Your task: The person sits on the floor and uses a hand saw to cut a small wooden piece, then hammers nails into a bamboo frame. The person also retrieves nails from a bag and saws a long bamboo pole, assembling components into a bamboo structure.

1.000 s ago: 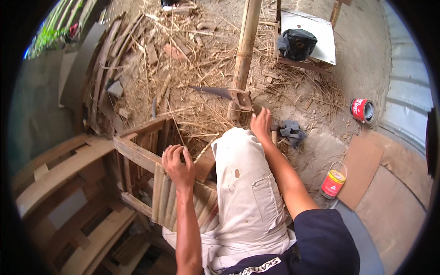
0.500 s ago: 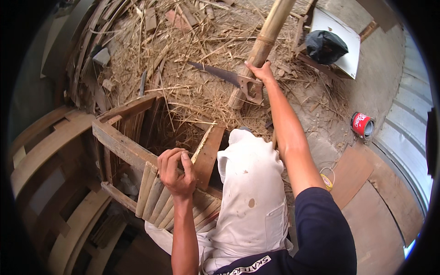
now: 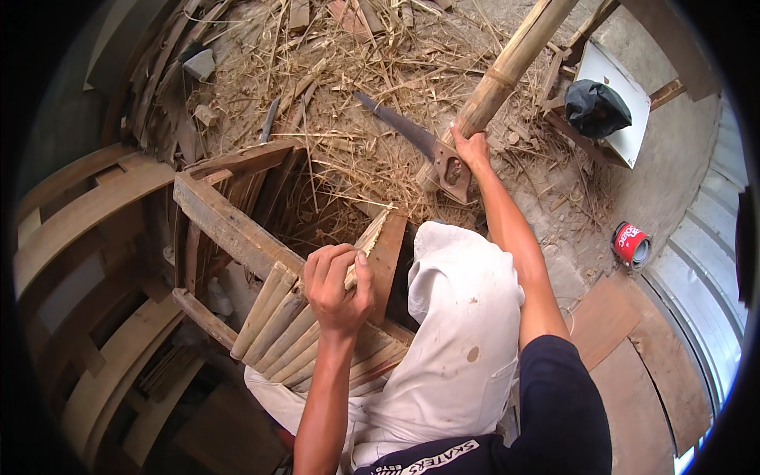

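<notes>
My right hand (image 3: 473, 148) reaches forward and grips a thick bamboo pole (image 3: 507, 67) near its lower end, thumb on top. Just beside that hand is a handsaw (image 3: 408, 133) with a wooden handle, which overlaps the pole's lower end, its blade pointing to the far left. Nearer me, my left hand (image 3: 339, 289) is raised with curled fingers above a row of bamboo slats (image 3: 273, 336). A pale split edge of bamboo (image 3: 372, 233) shows just beyond its thumb. Whatever the curled fingers may hold is hidden.
Bamboo shavings (image 3: 317, 182) litter the ground ahead. A wooden frame (image 3: 229, 222) stands at left. A black plastic bag (image 3: 598, 108) sits on a white board (image 3: 625, 150) at far right, with a red can (image 3: 629, 241) nearer. Wooden sheets (image 3: 649, 380) lie at lower right.
The whole view has shifted, so most things sit further right. My right hand stays on the pole beside the saw. The left hand remains curled, slightly more closed.
</notes>
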Tool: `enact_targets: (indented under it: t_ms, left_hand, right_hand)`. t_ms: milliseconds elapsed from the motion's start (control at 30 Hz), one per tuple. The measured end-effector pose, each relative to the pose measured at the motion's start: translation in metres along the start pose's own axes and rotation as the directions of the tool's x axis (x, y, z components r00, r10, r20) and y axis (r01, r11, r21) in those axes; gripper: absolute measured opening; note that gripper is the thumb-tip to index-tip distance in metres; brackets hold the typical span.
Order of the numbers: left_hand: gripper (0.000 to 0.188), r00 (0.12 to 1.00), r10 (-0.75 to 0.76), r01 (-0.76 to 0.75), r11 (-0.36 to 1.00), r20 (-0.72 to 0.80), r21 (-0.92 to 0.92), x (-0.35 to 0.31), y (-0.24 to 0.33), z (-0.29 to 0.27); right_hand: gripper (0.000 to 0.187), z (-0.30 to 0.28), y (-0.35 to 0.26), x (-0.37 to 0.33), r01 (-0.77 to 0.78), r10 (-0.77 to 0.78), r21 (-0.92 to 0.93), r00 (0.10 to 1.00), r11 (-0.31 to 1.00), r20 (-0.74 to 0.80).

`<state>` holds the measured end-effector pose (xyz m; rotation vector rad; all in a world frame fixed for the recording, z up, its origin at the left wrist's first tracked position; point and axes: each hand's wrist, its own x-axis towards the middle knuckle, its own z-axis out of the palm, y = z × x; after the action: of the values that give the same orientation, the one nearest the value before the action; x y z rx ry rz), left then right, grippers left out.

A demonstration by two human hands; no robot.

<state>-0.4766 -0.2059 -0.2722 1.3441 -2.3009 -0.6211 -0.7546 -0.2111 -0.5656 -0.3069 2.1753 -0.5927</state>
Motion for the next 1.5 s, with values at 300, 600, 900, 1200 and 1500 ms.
enact_targets:
  t_ms: [300,600,900,1200,1500]
  left_hand:
    - [0.006,0.997,0.036,-0.039,0.998,-0.074,-0.038,-0.001,-0.001,-0.002]
    - [0.020,0.978,0.055,-0.072,0.994,-0.200,-0.079,-0.008,0.000,-0.004]
    - [0.085,0.730,-0.617,0.260,0.648,-0.293,-0.716,0.002,-0.018,-0.052]
    - [0.041,0.552,-0.768,0.007,0.395,-0.326,-0.919,0.005,0.020,-0.069]
    - [0.028,0.513,-0.740,-0.014,0.499,-0.435,-0.867,-0.041,-0.069,-0.142]
  right_hand:
    - [0.097,-0.005,-0.069,-0.063,0.181,-0.191,0.085,0.973,0.980,0.132]
    - [0.074,-0.059,-0.200,-0.173,0.100,-0.282,0.439,0.885,0.893,0.370]
    - [0.067,-0.114,-0.239,-0.240,0.138,-0.338,0.509,0.883,0.849,0.325]
    - [0.064,-0.106,-0.218,-0.333,0.043,-0.402,0.608,0.787,0.793,0.468]
    - [0.060,-0.069,-0.189,-0.435,0.227,-0.528,0.575,0.730,0.786,0.434]
